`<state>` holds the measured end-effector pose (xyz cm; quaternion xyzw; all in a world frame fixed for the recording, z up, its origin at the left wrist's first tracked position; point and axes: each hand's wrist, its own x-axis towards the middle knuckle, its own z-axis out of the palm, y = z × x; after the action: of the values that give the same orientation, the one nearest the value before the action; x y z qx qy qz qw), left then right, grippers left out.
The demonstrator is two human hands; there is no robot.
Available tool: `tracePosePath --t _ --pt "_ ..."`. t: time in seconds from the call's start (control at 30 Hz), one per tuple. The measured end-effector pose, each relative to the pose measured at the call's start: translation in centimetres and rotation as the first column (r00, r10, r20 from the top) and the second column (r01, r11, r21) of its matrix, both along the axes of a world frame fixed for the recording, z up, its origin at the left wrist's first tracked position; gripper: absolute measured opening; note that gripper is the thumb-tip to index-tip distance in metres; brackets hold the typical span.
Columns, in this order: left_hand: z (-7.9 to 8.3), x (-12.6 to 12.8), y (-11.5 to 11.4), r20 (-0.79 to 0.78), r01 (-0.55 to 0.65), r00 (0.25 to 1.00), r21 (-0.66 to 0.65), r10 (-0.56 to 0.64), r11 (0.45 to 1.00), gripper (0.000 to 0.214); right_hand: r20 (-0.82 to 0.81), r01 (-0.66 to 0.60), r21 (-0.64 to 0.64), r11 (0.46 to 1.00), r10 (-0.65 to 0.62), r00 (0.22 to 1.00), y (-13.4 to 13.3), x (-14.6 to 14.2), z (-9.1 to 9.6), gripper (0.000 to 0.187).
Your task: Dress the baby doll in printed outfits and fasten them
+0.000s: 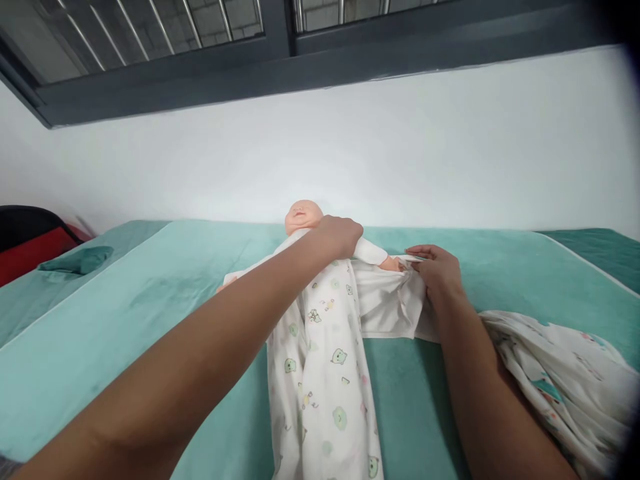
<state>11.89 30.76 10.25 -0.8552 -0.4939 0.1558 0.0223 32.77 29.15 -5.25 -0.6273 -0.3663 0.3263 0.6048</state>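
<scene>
A baby doll (303, 213) lies on its back with its head toward the wall. It has white sleeves, and a white baby garment (337, 393) printed with small green animals covers its body and runs down toward me. My left hand (341, 236) is closed at the doll's shoulder, beside its head; the curled fingers hide what they grip. Off to the right, my right hand (436, 270) pinches the edge of a plain white cloth flap (387, 300) spread out from the doll's side. The doll's small hand (393, 264) is close to those fingertips.
A green padded sheet (170, 287) covers the bed. A crumpled white printed cloth (570, 380) lies at the right by my forearm. At the far left is a red and black item (37, 243). Behind are a white wall (400, 153) and a dark-framed barred window (280, 40).
</scene>
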Motion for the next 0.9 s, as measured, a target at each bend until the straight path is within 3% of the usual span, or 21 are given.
tracePosePath --t 0.17,0.37,0.5,0.53,0.57,0.63,0.7,0.73,0.8,0.9 --pt "-0.1 -0.6 -0.4 0.085 0.017 0.996 0.055 -0.022 0.998 0.038 -0.132 0.030 0.074 0.997 -0.020 0.991 -0.1 -0.7 0.4 0.036" --pt "-2.6 -0.2 -0.5 0.212 0.023 0.977 0.052 -0.034 0.998 0.034 -0.361 0.115 0.150 0.982 -0.054 0.931 0.2 -0.2 1.0 0.033" --pt "-3.9 -1.4 -2.3 0.389 -0.043 0.921 0.105 -0.001 0.994 0.030 -0.441 0.137 0.183 0.973 -0.044 0.897 0.1 -0.3 1.7 0.022" --pt "-4.2 -2.1 -3.0 0.495 -0.083 0.869 0.156 -0.005 0.984 0.032 -0.371 0.143 0.211 0.967 -0.056 0.927 0.1 -0.7 1.8 0.017" --pt "-4.5 -3.0 -3.6 0.653 -0.160 0.757 0.209 -0.016 0.965 0.032 -0.256 0.131 0.246 0.960 -0.066 0.964 0.1 -1.3 1.9 0.014" --pt "-5.6 -5.2 -4.8 0.883 -0.321 0.466 0.216 -0.044 0.922 0.027 0.027 0.036 0.288 0.957 -0.045 0.999 0.0 -2.8 2.1 0.011" --pt "-7.1 -7.4 -5.5 0.978 -0.434 0.204 0.120 -0.032 0.893 0.021 0.277 -0.128 0.220 0.967 0.064 0.959 -0.3 -4.7 2.2 0.015" --pt "-7.9 -8.3 -5.6 0.993 -0.469 0.119 0.075 -0.021 0.880 0.019 0.379 -0.205 0.155 0.966 0.133 0.916 -0.5 -5.6 2.3 0.018" --pt "-9.3 -9.6 -5.7 1.000 -0.523 0.032 0.015 0.002 0.852 0.018 0.528 -0.326 0.055 0.944 0.249 0.812 -1.0 -7.3 2.4 0.025" --pt "-10.4 -10.5 -5.2 0.998 -0.573 0.010 -0.039 0.054 0.818 0.019 0.603 -0.455 0.061 0.888 0.330 0.726 -1.6 -9.0 2.3 0.035"
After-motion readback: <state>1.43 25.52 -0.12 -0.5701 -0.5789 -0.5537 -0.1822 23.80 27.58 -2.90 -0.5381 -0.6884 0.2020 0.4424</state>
